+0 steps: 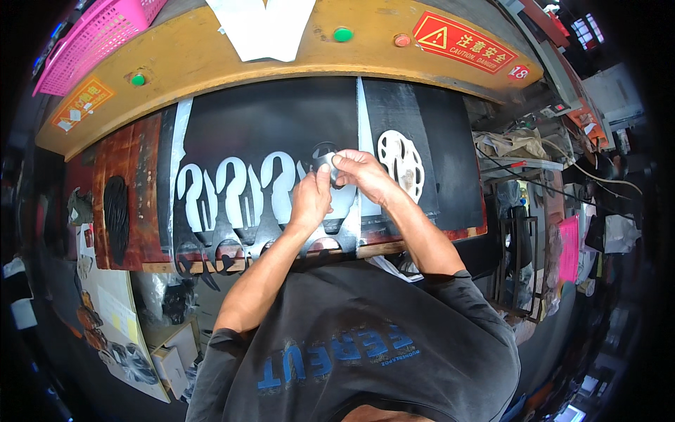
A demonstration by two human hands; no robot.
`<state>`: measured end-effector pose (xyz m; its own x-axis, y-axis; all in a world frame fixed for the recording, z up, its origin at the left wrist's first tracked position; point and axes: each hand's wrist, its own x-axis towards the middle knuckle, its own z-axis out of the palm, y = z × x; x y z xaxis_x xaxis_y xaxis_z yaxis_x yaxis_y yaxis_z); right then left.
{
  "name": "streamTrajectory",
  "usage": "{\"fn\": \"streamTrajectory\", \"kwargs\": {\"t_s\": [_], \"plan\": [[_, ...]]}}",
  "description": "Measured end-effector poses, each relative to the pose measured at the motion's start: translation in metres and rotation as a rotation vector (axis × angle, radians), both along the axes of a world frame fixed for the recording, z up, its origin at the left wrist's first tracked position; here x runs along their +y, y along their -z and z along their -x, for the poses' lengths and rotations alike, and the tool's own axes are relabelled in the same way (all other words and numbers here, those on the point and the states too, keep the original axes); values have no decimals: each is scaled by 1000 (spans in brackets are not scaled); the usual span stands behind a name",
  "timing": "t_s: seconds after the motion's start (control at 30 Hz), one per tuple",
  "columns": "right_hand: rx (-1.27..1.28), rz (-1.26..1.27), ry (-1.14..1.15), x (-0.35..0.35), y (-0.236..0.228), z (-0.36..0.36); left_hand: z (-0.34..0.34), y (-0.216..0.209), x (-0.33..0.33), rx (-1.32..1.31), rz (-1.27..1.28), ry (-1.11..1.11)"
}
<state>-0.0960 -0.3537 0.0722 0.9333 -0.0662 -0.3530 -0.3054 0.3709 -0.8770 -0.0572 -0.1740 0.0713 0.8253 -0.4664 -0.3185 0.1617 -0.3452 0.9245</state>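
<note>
My left hand [311, 198] and my right hand [361, 174] meet above the work surface, thumbs and fingers pinched on a small dark, rounded piece [325, 149]. Its exact kind is hard to make out. Below them lies a black sheet [261, 112] with several curved cut-outs along its near side, through which white backing [228, 190] shows. Thin strips of the sheet hang over the near edge. Just right of my right hand lies a white oval frame with several openings [402, 167], looking like a cutting die.
A yellow machine beam [281, 74] with green and red buttons spans the far side. A pink basket [105, 42] stands at the far left. On the reddish board at left lies a dark wrinkled piece [115, 218]. Metal shelving [524, 260] stands at right.
</note>
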Motion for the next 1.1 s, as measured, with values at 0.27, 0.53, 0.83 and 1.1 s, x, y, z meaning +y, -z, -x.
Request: {"fn": "streamTrajectory", "kwargs": {"t_s": [0.27,0.53,0.83,1.1], "plan": [[19,530,444,-65,-19,-40,20,78,23,-600,-164,-19],[-493,1353,263,-133,-107,-119,28,98,24,-859,-494,241],[-573,937,-260,18,-84,-4,-67,56,62,-616,47,-78],[190,800,-625,158,-9,185,-123,99,20,-1045,-410,663]]}}
